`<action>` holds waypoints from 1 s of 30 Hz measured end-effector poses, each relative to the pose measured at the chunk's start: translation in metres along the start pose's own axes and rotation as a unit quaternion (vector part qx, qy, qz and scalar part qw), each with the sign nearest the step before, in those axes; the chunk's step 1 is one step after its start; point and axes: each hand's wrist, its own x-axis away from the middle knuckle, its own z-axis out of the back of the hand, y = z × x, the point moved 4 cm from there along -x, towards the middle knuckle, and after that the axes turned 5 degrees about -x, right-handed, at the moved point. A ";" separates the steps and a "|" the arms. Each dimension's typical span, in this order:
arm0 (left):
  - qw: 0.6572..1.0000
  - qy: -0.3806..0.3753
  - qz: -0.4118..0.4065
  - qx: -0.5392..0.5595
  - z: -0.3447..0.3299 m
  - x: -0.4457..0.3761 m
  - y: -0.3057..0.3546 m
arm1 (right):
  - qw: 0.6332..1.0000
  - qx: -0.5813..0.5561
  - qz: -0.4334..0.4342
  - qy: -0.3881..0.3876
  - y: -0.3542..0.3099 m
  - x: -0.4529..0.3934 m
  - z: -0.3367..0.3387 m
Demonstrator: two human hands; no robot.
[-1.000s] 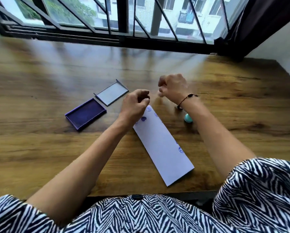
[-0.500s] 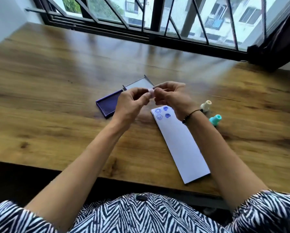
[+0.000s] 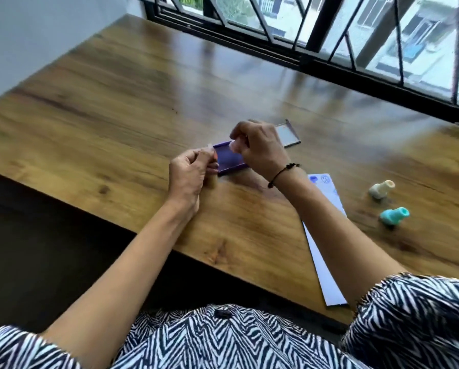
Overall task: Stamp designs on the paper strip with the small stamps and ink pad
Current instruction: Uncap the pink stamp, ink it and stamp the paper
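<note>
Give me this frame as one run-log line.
step: inking stamp | right hand: pinching small stamp over ink pad | left hand: closed beside pad, holding small piece | paper strip: few prints | cream stamp, teal stamp: idle

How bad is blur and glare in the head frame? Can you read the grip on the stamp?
Head view: motion blur smears both hands; the right hand over the ink pad pinches something pale, its grip unreadable; the left hand is soft too. Window glare streaks the table. Wide-angle bends the table edge. The cream stamp and teal stamp stay recognisable.
</note>
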 end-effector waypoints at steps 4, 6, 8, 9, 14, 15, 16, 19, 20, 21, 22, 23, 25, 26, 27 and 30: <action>1.000 0.013 -0.017 0.003 0.008 -0.002 -0.003 | 0.994 0.086 0.043 -0.052 -0.013 -0.009 -0.019; 1.000 0.013 -0.026 -0.006 0.008 -0.001 -0.005 | 0.992 0.093 0.054 -0.065 -0.013 -0.012 -0.021; 0.999 0.011 -0.031 -0.014 0.007 -0.002 -0.005 | 0.992 0.088 0.057 -0.071 -0.010 -0.013 -0.021; 0.999 0.008 -0.032 -0.015 0.005 -0.003 -0.005 | 0.992 0.085 0.054 -0.071 -0.008 -0.012 -0.022; 0.999 0.002 -0.041 -0.033 0.003 -0.007 -0.007 | 0.994 0.072 0.052 -0.069 -0.004 -0.012 -0.026; 0.998 0.001 -0.042 -0.040 0.003 -0.007 -0.008 | 0.994 0.069 0.054 -0.066 -0.003 -0.012 -0.027; 0.998 0.001 -0.043 -0.046 0.003 -0.007 -0.009 | 0.994 0.066 0.055 -0.065 -0.003 -0.012 -0.027; 0.998 0.003 -0.046 -0.049 0.003 -0.006 -0.008 | 0.994 0.063 0.054 -0.075 -0.003 -0.012 -0.027; 0.997 0.003 -0.048 -0.053 0.003 -0.006 -0.007 | 0.994 0.065 0.052 -0.077 -0.004 -0.012 -0.026; 0.997 0.004 -0.052 -0.059 0.003 -0.005 -0.007 | 0.993 0.066 0.050 -0.079 -0.004 -0.012 -0.026; 0.996 0.004 -0.056 -0.063 0.004 -0.004 -0.006 | 0.993 0.065 0.050 -0.083 -0.005 -0.013 -0.025; 0.996 0.004 -0.060 -0.067 0.004 -0.002 -0.005 | 0.992 0.064 0.052 -0.091 -0.006 -0.014 -0.024; 0.995 0.004 -0.068 -0.070 0.005 0.001 -0.004 | 0.990 0.064 0.053 -0.111 -0.008 -0.016 -0.020; 0.995 0.004 -0.073 -0.069 0.004 0.002 -0.003 | 0.992 0.050 0.049 -0.106 -0.008 -0.015 -0.015; 0.995 0.007 -0.076 -0.065 0.003 0.003 -0.001 | 0.996 0.019 0.034 -0.077 -0.006 -0.013 -0.007; 0.990 0.025 -0.093 -0.103 0.002 0.009 0.001 | 0.985 -0.119 -0.058 0.108 0.014 0.011 0.031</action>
